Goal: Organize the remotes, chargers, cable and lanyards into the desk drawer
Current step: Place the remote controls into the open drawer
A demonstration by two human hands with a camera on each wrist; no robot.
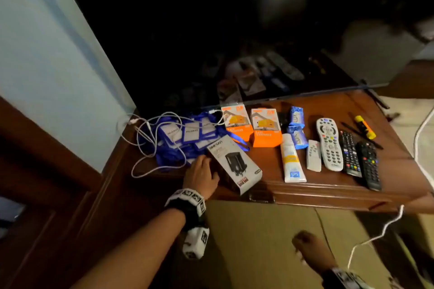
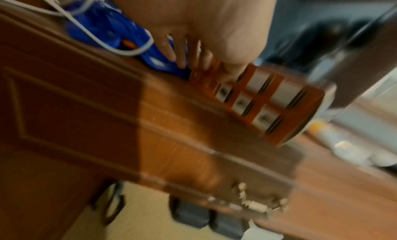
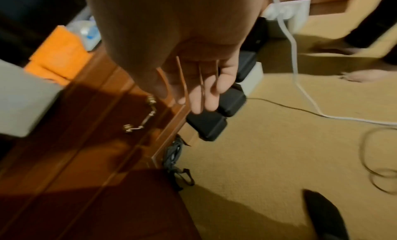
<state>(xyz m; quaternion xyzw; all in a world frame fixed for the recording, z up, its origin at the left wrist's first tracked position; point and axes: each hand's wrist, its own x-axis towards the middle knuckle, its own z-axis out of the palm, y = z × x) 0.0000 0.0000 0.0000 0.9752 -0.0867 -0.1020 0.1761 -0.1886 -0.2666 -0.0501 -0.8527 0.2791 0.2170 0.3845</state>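
while right hand (image 1: pixel 305 245) hangs idle; left hand (image 1: pixel 202 175) on charger box (image 1: pixel 234 163)

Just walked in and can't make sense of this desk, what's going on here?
A person is sorting clutter on a wooden desk. Their left hand grips the near end of a grey charger box, beside a pile of blue lanyards tangled with a white cable. The right hand hangs empty below the desk edge. Two orange charger boxes and four remotes lie on top. The drawer handle is untouched.
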